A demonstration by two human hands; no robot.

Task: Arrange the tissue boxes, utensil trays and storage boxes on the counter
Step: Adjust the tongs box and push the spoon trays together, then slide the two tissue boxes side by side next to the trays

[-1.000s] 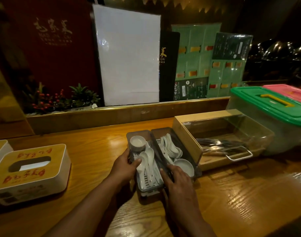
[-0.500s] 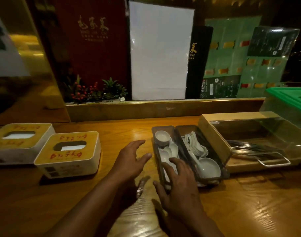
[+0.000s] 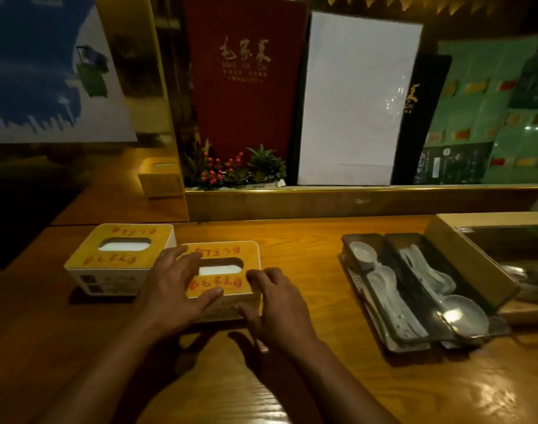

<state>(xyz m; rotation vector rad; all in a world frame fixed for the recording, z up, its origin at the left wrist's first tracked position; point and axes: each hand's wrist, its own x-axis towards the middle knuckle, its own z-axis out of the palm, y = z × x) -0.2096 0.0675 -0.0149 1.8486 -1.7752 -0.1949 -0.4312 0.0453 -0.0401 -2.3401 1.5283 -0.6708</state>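
Two white tissue boxes with yellow tops and red writing stand on the wooden counter (image 3: 307, 347). My left hand (image 3: 177, 284) lies spread over the left part of the nearer tissue box (image 3: 228, 270), and my right hand (image 3: 277, 304) grips its right front corner. The second tissue box (image 3: 117, 255) sits just behind and to the left, touching it or nearly so. To the right lie two dark utensil trays (image 3: 414, 289) side by side, holding white spoons and small dishes. A wooden box with a clear lid (image 3: 463, 252) stands against the trays' right side.
A raised ledge (image 3: 338, 200) runs along the back of the counter, carrying a red menu (image 3: 243, 75), a white board (image 3: 353, 99), dark and green menus, and a small plant with red berries (image 3: 231, 169). A mirrored gold panel stands at the left.
Both hands have left the utensil trays and moved left onto the nearer tissue box. The view has swung left, so the green-lidded storage box is out of sight.
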